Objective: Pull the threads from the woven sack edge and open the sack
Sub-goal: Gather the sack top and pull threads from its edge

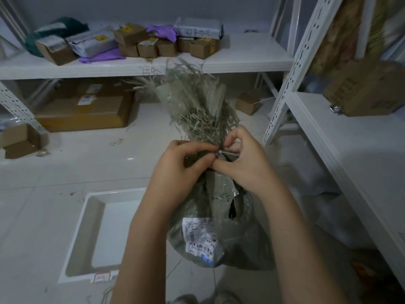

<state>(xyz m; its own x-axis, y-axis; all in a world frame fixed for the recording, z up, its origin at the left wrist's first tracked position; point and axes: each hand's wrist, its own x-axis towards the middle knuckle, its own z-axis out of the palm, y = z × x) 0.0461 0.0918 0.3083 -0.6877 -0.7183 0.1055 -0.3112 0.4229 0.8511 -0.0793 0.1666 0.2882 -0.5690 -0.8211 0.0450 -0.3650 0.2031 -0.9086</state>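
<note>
A grey-green woven sack (221, 240) stands on the floor in front of me, with white shipping labels on its side. Its neck is bunched tight, and the frayed top edge (197, 99) fans upward in loose threads. A white tie (228, 152) circles the neck. My left hand (182, 170) grips the neck from the left, thumb and fingers pinched at the tie. My right hand (241, 163) pinches the tie from the right. The fingertips of both hands meet at the tie.
A white shallow tray (87, 229) lies on the tiled floor at left. White metal shelving (295, 62) stands behind and to the right, holding cardboard boxes (151, 48) and parcels. A large flat box (85, 108) sits under the back shelf. Loose threads litter the floor.
</note>
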